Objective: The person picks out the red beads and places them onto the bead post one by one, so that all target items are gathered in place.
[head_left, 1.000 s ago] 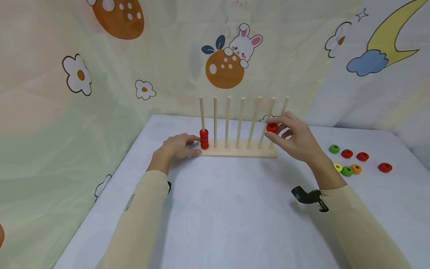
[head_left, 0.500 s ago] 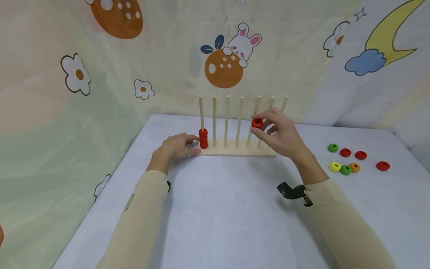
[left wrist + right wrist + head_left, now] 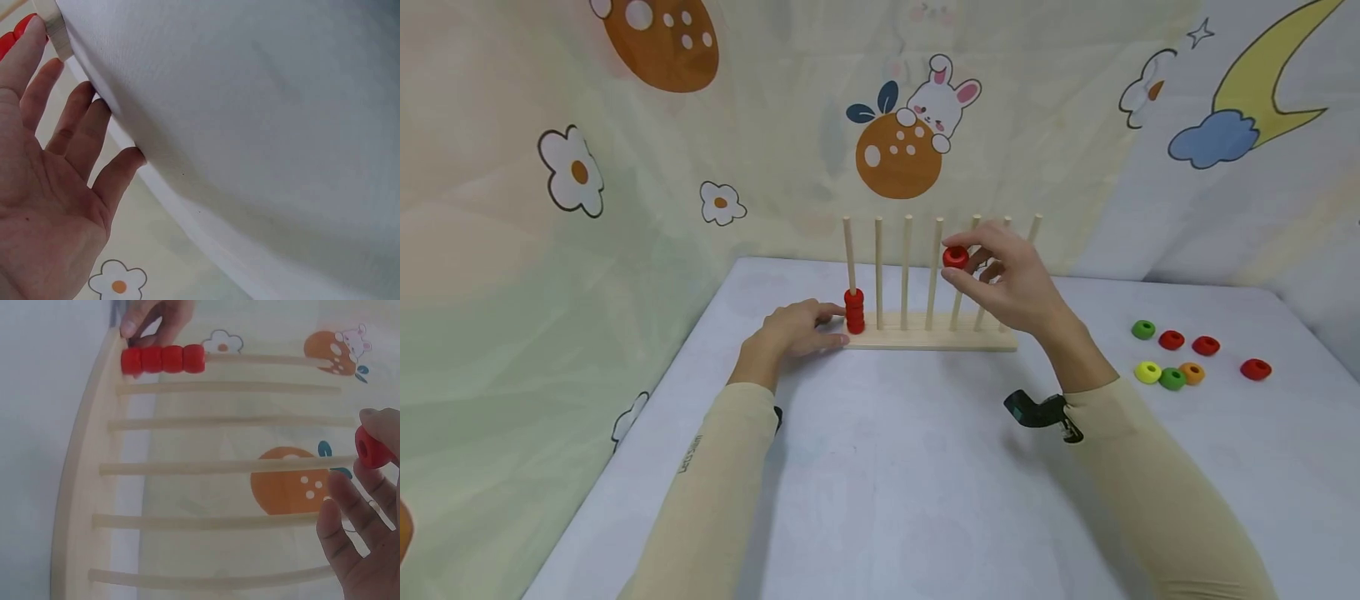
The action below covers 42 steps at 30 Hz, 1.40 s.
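A wooden peg stand (image 3: 925, 337) with a row of upright pegs stands towards the back of the table. Several red beads (image 3: 854, 311) are stacked on its leftmost peg. My left hand (image 3: 797, 327) holds the left end of the stand's base between thumb and index finger, its other fingers spread loosely beside it. Higher up, my right hand (image 3: 1007, 271) pinches a red bead (image 3: 955, 257) between thumb and fingers, its hole showing. In the right wrist view this loose bead (image 3: 372, 449) is near the tips of the middle pegs, off any peg.
To the right on the white table (image 3: 880, 500) lie a green bead (image 3: 1143, 330), a yellow bead (image 3: 1147, 372), an orange bead (image 3: 1192, 373) and several more. A patterned cloth (image 3: 775, 125) hangs right behind the stand.
My right hand has carried the red bead leftward along the pegs and raised it a little. The left hand stays at the end of the base.
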Tool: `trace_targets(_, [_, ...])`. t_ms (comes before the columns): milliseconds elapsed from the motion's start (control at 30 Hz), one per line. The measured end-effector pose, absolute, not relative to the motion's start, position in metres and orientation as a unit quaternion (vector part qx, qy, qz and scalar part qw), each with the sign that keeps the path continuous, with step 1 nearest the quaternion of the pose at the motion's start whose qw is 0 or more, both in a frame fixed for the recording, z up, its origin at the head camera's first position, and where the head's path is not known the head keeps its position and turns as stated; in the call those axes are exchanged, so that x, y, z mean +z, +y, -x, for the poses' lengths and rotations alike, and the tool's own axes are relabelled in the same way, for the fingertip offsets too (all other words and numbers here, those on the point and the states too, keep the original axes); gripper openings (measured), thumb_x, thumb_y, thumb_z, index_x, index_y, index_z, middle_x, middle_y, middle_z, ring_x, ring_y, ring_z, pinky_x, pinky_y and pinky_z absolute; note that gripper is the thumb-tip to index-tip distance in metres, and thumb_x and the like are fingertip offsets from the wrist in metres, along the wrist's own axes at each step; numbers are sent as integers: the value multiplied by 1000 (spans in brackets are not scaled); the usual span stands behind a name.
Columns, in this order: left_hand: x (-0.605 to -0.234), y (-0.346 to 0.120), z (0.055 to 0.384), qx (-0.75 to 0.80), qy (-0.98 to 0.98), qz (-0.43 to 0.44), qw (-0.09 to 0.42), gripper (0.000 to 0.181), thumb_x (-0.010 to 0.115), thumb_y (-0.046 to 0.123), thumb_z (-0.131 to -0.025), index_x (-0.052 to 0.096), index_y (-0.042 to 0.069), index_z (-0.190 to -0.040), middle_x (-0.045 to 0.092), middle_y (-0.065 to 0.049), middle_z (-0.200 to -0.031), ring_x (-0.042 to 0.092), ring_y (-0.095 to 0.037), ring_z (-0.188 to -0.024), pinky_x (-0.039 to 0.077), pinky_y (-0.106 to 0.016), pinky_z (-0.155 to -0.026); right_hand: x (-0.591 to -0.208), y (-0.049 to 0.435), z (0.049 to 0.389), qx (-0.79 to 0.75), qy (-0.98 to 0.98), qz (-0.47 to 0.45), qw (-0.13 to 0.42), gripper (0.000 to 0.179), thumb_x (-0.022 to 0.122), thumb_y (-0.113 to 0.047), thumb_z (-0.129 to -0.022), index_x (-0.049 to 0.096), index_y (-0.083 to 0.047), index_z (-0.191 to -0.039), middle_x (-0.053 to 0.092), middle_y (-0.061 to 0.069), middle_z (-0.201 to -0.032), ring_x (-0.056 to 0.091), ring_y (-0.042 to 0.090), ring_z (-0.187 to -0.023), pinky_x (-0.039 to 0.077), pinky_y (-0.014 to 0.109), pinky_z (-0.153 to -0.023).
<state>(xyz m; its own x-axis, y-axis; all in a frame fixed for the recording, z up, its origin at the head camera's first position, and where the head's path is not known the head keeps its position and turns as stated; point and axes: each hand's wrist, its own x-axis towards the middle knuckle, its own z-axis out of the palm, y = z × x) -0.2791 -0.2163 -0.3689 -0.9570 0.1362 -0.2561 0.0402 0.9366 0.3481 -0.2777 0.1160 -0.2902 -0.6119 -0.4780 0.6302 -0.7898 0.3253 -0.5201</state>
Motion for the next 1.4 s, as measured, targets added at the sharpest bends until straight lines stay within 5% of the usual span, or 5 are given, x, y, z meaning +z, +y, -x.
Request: trace_targets(1400, [-370,-216,280,183,972,-31,145,63,71,53,-92,51,40,-150,54,-7,-150,46,-34,-138,37,-66,-111,-286,44,278,442,-773,-425,165,36,77,-12,-93,68,-11,-128,66,5,-115,67,15,-85,60,32,-69])
